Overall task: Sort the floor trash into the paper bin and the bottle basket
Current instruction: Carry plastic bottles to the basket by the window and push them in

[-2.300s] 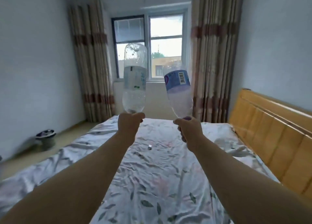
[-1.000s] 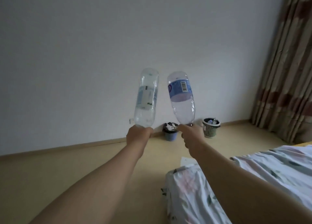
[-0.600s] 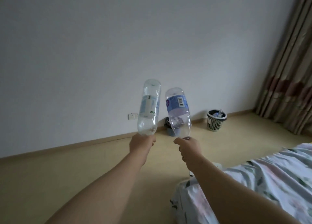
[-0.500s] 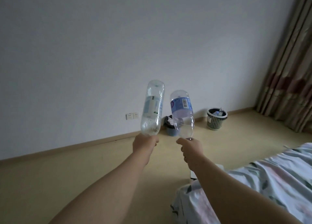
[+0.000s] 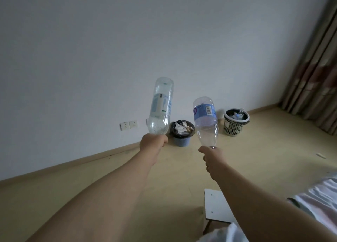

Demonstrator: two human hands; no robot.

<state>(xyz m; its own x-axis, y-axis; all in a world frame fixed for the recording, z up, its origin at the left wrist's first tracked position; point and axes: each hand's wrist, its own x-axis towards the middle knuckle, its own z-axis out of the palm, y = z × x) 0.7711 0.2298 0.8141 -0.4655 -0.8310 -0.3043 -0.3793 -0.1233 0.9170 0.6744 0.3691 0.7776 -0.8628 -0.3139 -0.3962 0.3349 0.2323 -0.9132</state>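
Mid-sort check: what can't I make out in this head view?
Head view only.
- Caps of green-label bottle and blue-label bottle: hidden inside left hand, right hand.
- Contents of bottle basket: too small to count.
- What the white scrap near curtain is: too small.

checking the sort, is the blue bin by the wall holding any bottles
No, the blue bin shows only crumpled paper inside its black liner.
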